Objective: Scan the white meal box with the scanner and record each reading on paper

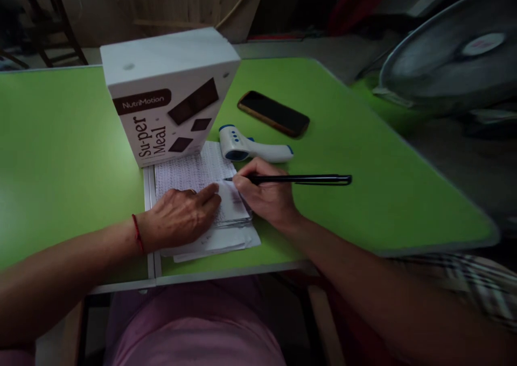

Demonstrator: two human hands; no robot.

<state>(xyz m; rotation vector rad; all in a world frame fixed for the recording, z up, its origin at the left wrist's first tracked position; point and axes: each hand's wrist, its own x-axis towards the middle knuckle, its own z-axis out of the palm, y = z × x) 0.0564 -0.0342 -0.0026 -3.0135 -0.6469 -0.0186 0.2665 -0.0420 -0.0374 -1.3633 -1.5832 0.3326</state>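
Note:
My right hand (269, 194) grips a black pen (301, 179), its tip touching the upper sheet of a stack of papers (234, 202) covered in small dense writing. Flat across the left side of that stack lies my left hand (183, 215), fingers stretched toward the pen tip, with a red string around the wrist. Just beyond the pen sits a white and blue infrared thermometer (258, 149) on its side. A white box (169, 70) marked "NutriMotion Su-per Meal" stands upright at the papers' far edge.
A dark smartphone (274, 113) in a brown case lies behind the thermometer. The green table (343, 140) has a pale seam (151, 220) left of the papers. Off its right side is a large round fan (444, 54). A dark wooden chair (52, 27) stands far left.

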